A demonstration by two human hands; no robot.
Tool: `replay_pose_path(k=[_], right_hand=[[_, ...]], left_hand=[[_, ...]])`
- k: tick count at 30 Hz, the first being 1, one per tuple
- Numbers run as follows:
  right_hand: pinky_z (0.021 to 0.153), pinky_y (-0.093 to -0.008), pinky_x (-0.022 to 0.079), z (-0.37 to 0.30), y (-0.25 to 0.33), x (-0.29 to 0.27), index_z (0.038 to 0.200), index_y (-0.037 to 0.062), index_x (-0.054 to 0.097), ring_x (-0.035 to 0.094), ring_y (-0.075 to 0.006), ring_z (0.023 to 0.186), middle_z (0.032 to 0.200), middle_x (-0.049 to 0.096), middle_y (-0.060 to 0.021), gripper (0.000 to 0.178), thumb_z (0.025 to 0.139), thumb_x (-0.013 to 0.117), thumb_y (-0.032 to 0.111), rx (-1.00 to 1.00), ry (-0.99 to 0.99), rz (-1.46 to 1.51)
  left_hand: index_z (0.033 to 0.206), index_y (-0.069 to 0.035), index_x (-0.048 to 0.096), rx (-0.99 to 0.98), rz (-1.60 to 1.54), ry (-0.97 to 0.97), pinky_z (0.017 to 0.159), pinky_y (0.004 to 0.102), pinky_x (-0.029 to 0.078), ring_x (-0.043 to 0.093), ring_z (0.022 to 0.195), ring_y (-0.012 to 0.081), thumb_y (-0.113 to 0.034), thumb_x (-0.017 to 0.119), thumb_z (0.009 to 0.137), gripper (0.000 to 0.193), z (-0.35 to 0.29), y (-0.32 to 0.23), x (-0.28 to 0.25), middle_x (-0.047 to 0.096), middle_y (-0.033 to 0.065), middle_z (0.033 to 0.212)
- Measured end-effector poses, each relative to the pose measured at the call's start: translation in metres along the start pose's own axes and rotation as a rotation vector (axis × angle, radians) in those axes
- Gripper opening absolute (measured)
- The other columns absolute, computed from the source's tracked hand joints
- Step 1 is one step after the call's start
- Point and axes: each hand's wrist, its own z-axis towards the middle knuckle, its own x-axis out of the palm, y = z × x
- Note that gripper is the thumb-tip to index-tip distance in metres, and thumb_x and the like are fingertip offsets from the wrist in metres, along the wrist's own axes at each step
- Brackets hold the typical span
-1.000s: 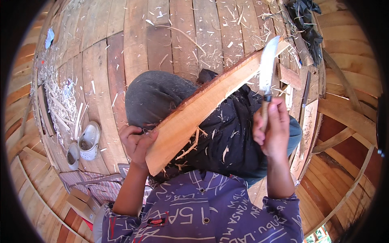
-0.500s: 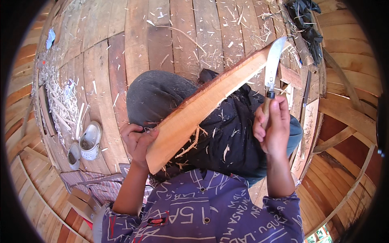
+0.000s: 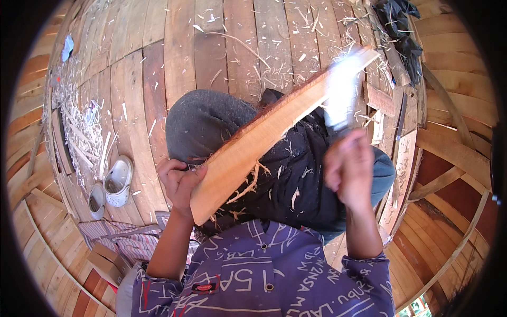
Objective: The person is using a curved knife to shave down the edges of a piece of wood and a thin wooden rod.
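Note:
A long pale wooden board (image 3: 264,134) with rough bark along its upper edge lies slantwise across my lap, its far end reaching up to the right. My left hand (image 3: 180,182) grips its near end, fingers wrapped round the edge. In my closed right hand (image 3: 349,166) is a knife (image 3: 340,98), its blade smeared by motion and glare over the far part of the board. Whether the blade touches the wood cannot be made out. A curled shaving (image 3: 253,182) hangs from the board's lower edge.
Wood shavings (image 3: 84,134) are heaped on the plank floor at the left, near a pair of pale clogs (image 3: 118,180). Black plastic (image 3: 404,31) lies at the far right. A cardboard box (image 3: 107,264) stands at the lower left.
My right hand has swung the knife slightly left, bringing its blade across the board's far part. The board and my left hand have stayed nearly still.

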Motion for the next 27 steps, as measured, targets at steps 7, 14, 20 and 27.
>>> replay_pose_path(k=[7, 14, 20, 27], right_hand=[[0.039, -0.0193, 0.035, -0.002, -0.003, -0.009, 0.102, 0.0071, 0.044, 0.042, -0.0038, 0.045, 0.063, 0.052, -0.0011, 0.009, 0.098, 0.049, 0.013, -0.054, 0.083, -0.005], [0.038, -0.0168, 0.035, -0.003, -0.007, -0.013, 0.100, 0.0090, 0.046, 0.049, -0.0041, 0.047, 0.066, 0.054, 0.0000, 0.009, 0.096, 0.052, 0.015, -0.055, 0.145, 0.075], [0.042, -0.0207, 0.037, 0.004, 0.009, -0.008, 0.098, 0.0099, 0.040, 0.045, -0.0036, 0.048, 0.063, 0.052, -0.0001, 0.009, 0.098, 0.049, 0.014, 0.037, 0.045, 0.273], [0.035, -0.0184, 0.033, 0.004, 0.009, -0.002, 0.096, 0.0102, 0.043, 0.044, -0.0040, 0.042, 0.062, 0.052, -0.0020, 0.010, 0.098, 0.050, 0.018, 0.040, -0.001, 0.327]], left_hand=[[0.086, -0.013, 0.066, 0.035, 0.006, 0.024, 0.072, 0.0328, 0.036, 0.047, 0.089, 0.0250, -0.010, 0.076, 0.063, 0.026, 0.000, 0.007, -0.001, 0.048, 0.0082, 0.088], [0.085, -0.010, 0.066, 0.047, 0.002, 0.019, 0.074, 0.0343, 0.038, 0.047, 0.087, 0.0248, -0.008, 0.077, 0.061, 0.027, 0.002, 0.004, 0.000, 0.047, 0.0054, 0.079], [0.085, -0.009, 0.066, 0.017, -0.010, 0.019, 0.073, 0.0326, 0.038, 0.047, 0.086, 0.0247, -0.005, 0.076, 0.061, 0.026, -0.001, 0.005, -0.002, 0.047, 0.0061, 0.077], [0.083, -0.009, 0.066, 0.003, -0.041, -0.016, 0.073, 0.0335, 0.037, 0.047, 0.085, 0.0249, -0.005, 0.076, 0.062, 0.024, -0.001, 0.007, 0.001, 0.047, 0.0062, 0.077]])
